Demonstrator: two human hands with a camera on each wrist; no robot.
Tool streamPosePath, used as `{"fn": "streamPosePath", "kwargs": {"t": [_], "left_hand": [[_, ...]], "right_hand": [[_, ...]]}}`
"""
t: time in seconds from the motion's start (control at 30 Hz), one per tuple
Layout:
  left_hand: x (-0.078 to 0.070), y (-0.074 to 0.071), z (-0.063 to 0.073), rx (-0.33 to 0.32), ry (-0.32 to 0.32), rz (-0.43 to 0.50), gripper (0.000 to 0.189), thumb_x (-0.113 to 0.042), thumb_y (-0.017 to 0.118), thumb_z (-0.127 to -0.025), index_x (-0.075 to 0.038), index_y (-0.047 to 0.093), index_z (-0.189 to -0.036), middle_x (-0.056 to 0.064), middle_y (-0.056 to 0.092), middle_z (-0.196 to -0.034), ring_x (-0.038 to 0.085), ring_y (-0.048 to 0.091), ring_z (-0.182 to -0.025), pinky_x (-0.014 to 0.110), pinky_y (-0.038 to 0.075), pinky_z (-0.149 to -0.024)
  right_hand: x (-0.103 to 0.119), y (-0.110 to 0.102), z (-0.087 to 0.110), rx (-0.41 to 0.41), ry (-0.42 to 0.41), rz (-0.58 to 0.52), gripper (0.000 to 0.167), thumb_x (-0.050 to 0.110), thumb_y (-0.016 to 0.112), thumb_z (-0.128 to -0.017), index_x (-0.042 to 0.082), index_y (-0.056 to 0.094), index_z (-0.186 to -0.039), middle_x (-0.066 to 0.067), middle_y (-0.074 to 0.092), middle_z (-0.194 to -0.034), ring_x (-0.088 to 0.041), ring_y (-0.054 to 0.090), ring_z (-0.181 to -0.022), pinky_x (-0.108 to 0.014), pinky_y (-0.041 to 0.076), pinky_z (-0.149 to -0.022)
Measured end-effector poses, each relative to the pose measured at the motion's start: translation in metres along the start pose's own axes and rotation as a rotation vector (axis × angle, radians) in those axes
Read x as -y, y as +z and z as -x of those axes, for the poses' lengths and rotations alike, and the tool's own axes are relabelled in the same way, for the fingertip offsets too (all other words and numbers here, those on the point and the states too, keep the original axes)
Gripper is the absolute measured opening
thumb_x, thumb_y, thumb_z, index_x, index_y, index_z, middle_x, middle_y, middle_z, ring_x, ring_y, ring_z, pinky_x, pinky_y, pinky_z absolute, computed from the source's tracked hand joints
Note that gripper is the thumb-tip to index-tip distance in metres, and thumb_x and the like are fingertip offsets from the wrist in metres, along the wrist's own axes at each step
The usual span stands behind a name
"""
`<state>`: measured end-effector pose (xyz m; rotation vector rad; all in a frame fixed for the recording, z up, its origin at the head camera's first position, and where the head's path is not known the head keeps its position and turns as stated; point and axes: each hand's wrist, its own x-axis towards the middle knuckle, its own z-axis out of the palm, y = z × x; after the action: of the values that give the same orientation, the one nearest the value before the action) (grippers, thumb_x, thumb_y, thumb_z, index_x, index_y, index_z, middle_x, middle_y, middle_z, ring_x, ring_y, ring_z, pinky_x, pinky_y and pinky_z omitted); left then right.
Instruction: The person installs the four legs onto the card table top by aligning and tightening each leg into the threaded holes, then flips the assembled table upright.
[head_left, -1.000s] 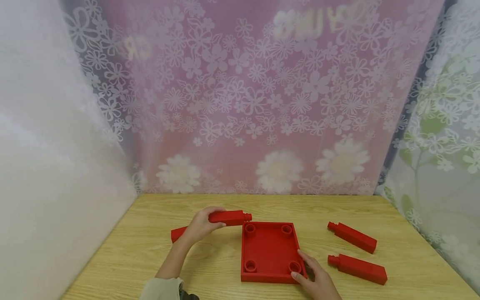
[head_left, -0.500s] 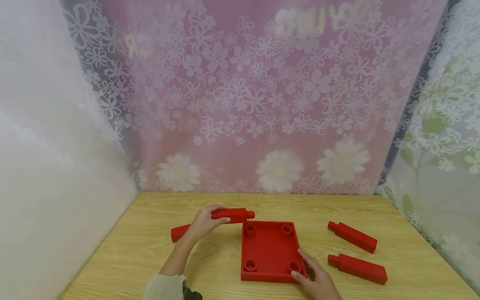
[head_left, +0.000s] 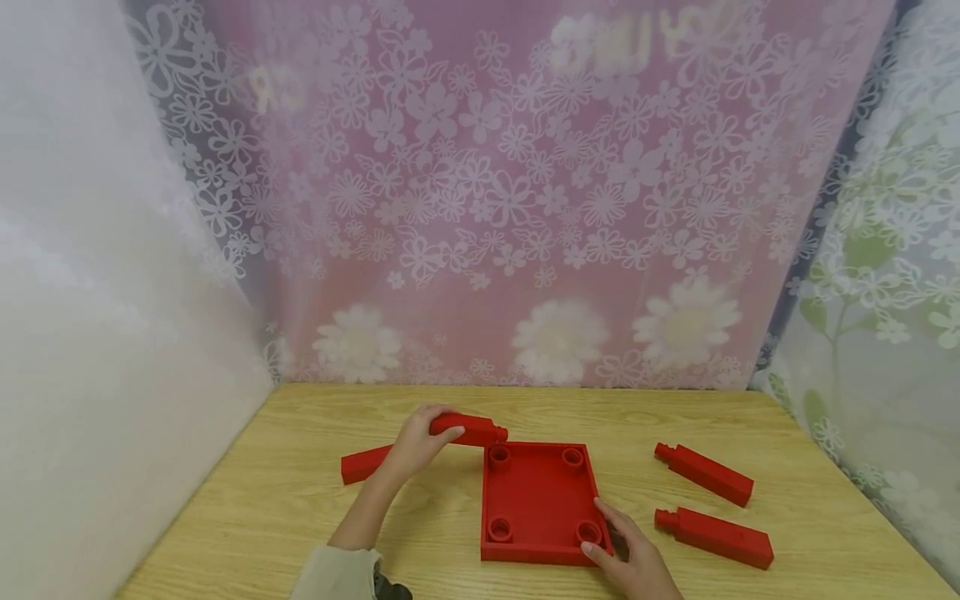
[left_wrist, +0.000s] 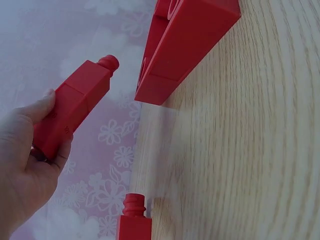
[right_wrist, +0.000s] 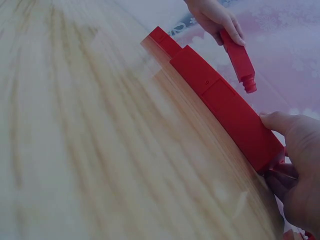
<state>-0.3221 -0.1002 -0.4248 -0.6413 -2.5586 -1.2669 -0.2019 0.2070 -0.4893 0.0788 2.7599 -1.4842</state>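
Note:
My left hand (head_left: 422, 437) grips a red table leg (head_left: 471, 431), a square bar with a threaded end (left_wrist: 109, 62). The leg is raised, its threaded end pointing right and slightly down, close over the far-left corner of the red square tabletop (head_left: 536, 500). The tabletop lies underside up, showing its raised rim and a round socket in each corner. At its near-right corner my right hand (head_left: 637, 560) pinches the rim, thumb (right_wrist: 272, 120) on the upper edge and fingers at the outer side, partly hidden in the right wrist view.
Another red leg (head_left: 363, 464) lies left of the tabletop, partly behind the left forearm. Two more legs, the farther one (head_left: 705, 475) and the nearer one (head_left: 716, 537), lie at right with threaded ends facing the tabletop. A flowered curtain (head_left: 510, 250) hangs behind the wooden table (head_left: 300, 517).
My left hand has moved a little to the right with the leg, and the leg's threaded end now tips down toward the far-left socket. My right hand and the tabletop stay put.

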Motion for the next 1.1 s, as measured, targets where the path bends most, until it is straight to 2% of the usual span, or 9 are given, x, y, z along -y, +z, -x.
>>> {"fn": "streamPosePath", "kwargs": {"t": [0.17,0.27,0.43,0.5,0.63,0.9,1.1], "left_hand": [[-0.006,0.001,-0.001,0.002,-0.006,-0.009,0.033,-0.019,0.066,-0.086,-0.006,0.061,-0.115,0.012,0.054,-0.11,0.028,0.054,-0.099,0.043,0.046,-0.082],[-0.008,0.002,-0.002,-0.004,-0.025,0.031,0.037,-0.015,0.068,-0.084,-0.004,0.057,-0.118,0.013,0.055,-0.112,0.026,0.055,-0.096,0.04,0.047,-0.078],[-0.009,0.004,-0.004,-0.001,-0.063,0.095,0.041,-0.014,0.07,-0.082,0.0,0.048,-0.114,0.011,0.057,-0.099,0.021,0.058,-0.081,0.031,0.049,-0.066],[-0.009,0.004,-0.006,0.004,-0.063,0.096,0.041,-0.015,0.07,-0.083,0.001,0.047,-0.112,0.01,0.057,-0.096,0.019,0.057,-0.08,0.03,0.048,-0.065],[-0.011,0.003,-0.008,0.025,-0.052,0.086,0.041,-0.015,0.07,-0.083,0.003,0.048,-0.112,0.009,0.056,-0.097,0.019,0.056,-0.082,0.03,0.048,-0.066],[-0.018,0.002,-0.017,0.072,-0.003,0.037,0.038,-0.012,0.071,-0.081,0.0,0.052,-0.112,0.007,0.055,-0.1,0.018,0.055,-0.084,0.029,0.048,-0.068],[-0.025,0.004,-0.024,0.131,-0.003,0.034,0.038,-0.008,0.071,-0.081,0.001,0.053,-0.113,0.01,0.053,-0.106,0.02,0.055,-0.086,0.029,0.049,-0.069]], "right_hand": [[0.0,0.001,-0.001,0.003,0.0,-0.003,0.077,0.042,0.07,-0.079,0.002,0.041,-0.137,-0.024,0.043,-0.131,-0.036,0.048,-0.112,-0.049,0.041,-0.089],[-0.001,0.001,-0.001,0.002,0.004,-0.007,0.079,0.044,0.07,-0.078,0.002,0.041,-0.137,-0.024,0.043,-0.131,-0.037,0.047,-0.112,-0.05,0.041,-0.089],[-0.001,0.001,-0.002,0.0,0.002,-0.007,0.079,0.044,0.07,-0.077,0.002,0.041,-0.137,-0.024,0.044,-0.13,-0.036,0.048,-0.112,-0.051,0.04,-0.09],[-0.001,0.001,-0.002,0.0,-0.001,0.0,0.078,0.043,0.07,-0.078,0.002,0.041,-0.137,-0.024,0.044,-0.13,-0.036,0.048,-0.111,-0.051,0.04,-0.089],[-0.001,0.001,-0.002,0.001,-0.007,0.014,0.077,0.041,0.07,-0.079,0.001,0.041,-0.137,-0.024,0.045,-0.129,-0.036,0.049,-0.11,-0.05,0.041,-0.088],[0.002,0.0,-0.001,-0.001,0.001,0.005,0.077,0.039,0.071,-0.078,-0.001,0.041,-0.137,-0.024,0.045,-0.128,-0.036,0.05,-0.109,-0.048,0.043,-0.087],[0.002,0.0,-0.001,0.001,0.011,0.008,0.078,0.04,0.071,-0.078,-0.001,0.04,-0.137,-0.024,0.045,-0.128,-0.036,0.049,-0.11,-0.049,0.043,-0.087]]}}
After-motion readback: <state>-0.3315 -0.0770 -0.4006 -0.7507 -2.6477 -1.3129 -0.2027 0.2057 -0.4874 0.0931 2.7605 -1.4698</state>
